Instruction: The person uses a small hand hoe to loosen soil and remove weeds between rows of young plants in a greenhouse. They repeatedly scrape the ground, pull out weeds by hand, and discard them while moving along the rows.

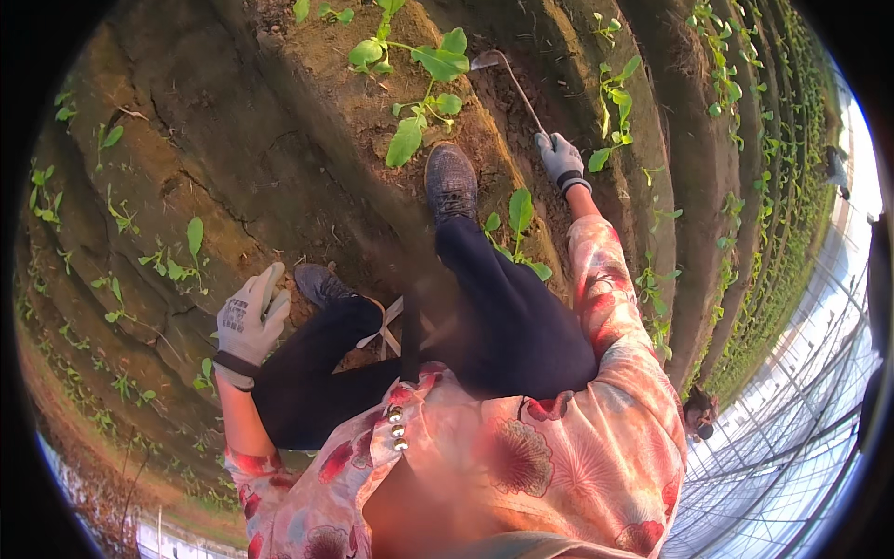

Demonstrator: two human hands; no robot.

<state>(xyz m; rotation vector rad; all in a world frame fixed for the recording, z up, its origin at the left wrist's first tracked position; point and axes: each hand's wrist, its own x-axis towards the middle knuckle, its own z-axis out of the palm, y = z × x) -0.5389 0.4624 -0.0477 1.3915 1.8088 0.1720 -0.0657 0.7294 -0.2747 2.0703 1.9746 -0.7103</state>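
Note:
A hand hoe (518, 87) is held by its thin handle in my gloved right hand (561, 159). Its flat metal blade (487, 60) rests at the soil of the furrow, beside a raised bed. Leafy green seedlings (426, 115) grow on that bed, just left of the hoe. My left hand (250, 313), in a pale glove bearing dark print, holds nothing; its fingers are apart above the soil near my left knee. A small seedling (178, 262) stands beyond it on the left bed.
My shoe (451, 183) is planted on the middle bed, close to a seedling (518, 227). More planted rows (726, 91) run along the right side. Another person (698, 414) is at the lower right, near the greenhouse frame (782, 454). Cracked soil (209, 195) lies at left.

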